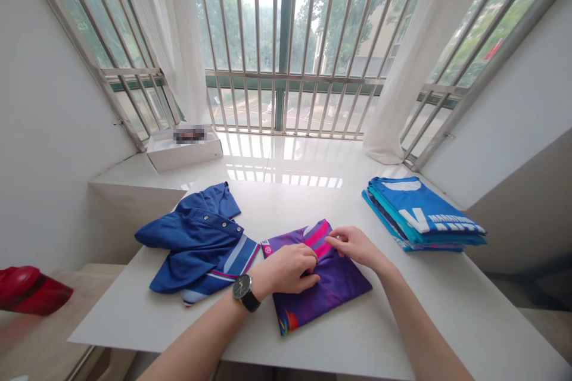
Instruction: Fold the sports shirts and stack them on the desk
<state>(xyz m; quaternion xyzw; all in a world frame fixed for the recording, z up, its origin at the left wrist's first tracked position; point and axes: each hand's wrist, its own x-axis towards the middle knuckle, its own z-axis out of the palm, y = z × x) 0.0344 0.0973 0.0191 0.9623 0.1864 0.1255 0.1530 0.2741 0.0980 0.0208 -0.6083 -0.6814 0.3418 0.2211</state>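
A folded purple and pink shirt (pixel 330 289) lies on the white table (pixel 447 321) in front of me. My left hand (pixel 290 268), with a black watch on its wrist, rests on the shirt's upper middle, fingers curled and pinching the fabric. My right hand (pixel 353 245) pinches the pink striped edge at the shirt's top, close beside the left hand. A crumpled dark blue polo shirt (pixel 196 238) lies just to the left, on top of a striped garment.
A stack of folded blue shirts (pixel 420 214) sits at the table's right. A white box (pixel 183 149) stands on the window sill at back left. A red object (pixel 27 289) lies low at the far left. Barred windows and white curtains stand behind.
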